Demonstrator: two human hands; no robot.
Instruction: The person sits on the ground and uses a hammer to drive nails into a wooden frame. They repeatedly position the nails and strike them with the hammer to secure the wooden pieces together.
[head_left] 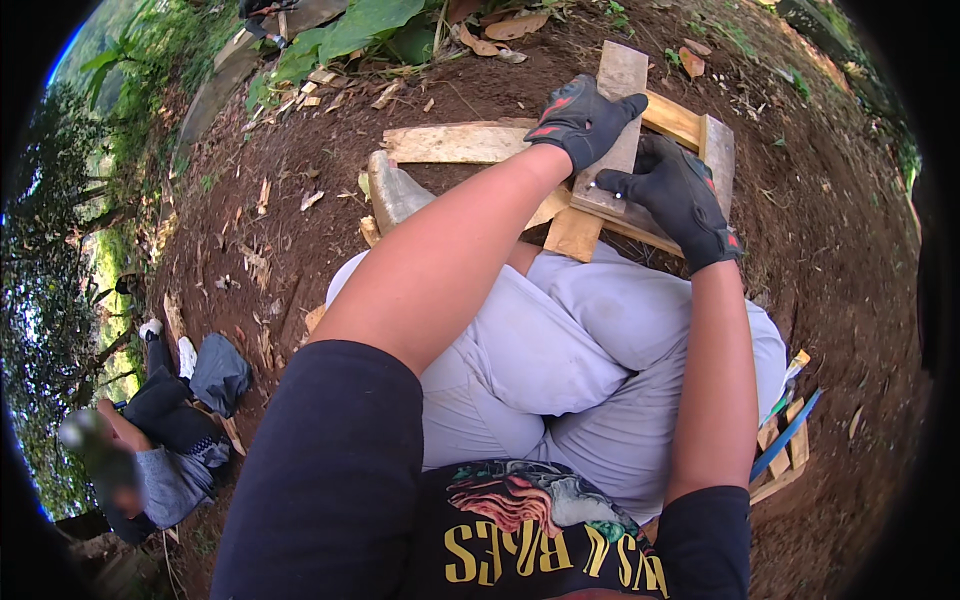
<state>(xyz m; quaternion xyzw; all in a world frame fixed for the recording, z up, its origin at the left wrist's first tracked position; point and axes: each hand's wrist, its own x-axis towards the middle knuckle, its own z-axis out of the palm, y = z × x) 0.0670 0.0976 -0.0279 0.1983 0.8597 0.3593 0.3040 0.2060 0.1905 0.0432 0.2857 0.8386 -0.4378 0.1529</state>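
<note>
Both my hands wear black gloves with red marks and hold a flat wooden plank (622,72) lying slantwise over a small wooden frame (716,165). My left hand (583,122) is closed on the plank's left side at mid-length, its thumb reaching across toward the right edge. At the near end my right hand (682,200) closes round the right side with its thumb on top; its other fingers are partly hidden. Small shiny spots, perhaps nail heads, show by that thumb. A short wood piece (573,235) sticks out from under the near end.
Left of the frame a loose board (455,143) lies on brown soil, near a pale boot-like shape (395,192). Another person (165,450) sits at far left by a dark bag (220,374). Beside my right hip are slatted wood (790,445) and a blue strip (790,430).
</note>
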